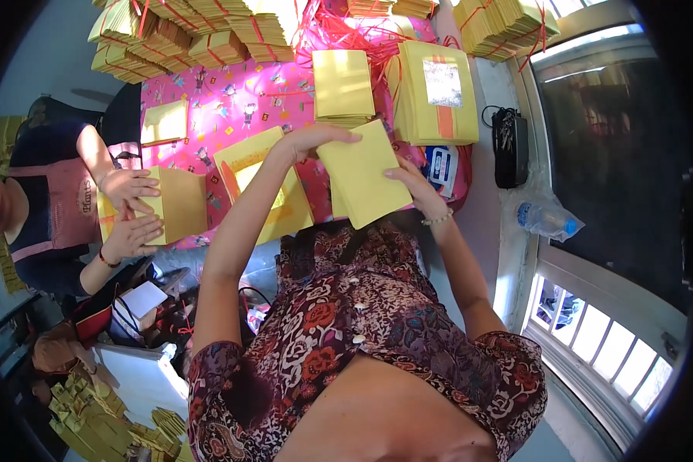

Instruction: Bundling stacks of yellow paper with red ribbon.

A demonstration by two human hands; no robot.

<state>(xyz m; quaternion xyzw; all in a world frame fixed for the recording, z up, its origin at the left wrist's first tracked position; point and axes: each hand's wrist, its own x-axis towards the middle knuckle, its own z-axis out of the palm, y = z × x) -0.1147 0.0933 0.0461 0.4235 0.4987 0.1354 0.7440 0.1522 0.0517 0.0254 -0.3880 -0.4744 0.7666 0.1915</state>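
Note:
I hold a small stack of plain yellow papers (364, 179) in front of me, tilted over the table's near edge. At least two layers show, slightly fanned at the lower left. My left hand (323, 138) is closed on the upper left corner, its fingers along the top edge. On the right edge my right hand (418, 191) grips with the thumb on top; its other fingers are hidden underneath. Just beyond lies a neat pile of similar yellow papers (342, 83). Left of the stack, larger yellow sheets with orange print (273, 202) lie partly under my left forearm.
A co-worker's hands (133, 208) press a folded yellow sheet (183, 206) at the left. Bundles tied with red ribbon (200, 31) line the back of the pink patterned table cover (262, 96). A thick yellow pile (439, 115) stands right; a plastic bottle (548, 220) lies on the sill.

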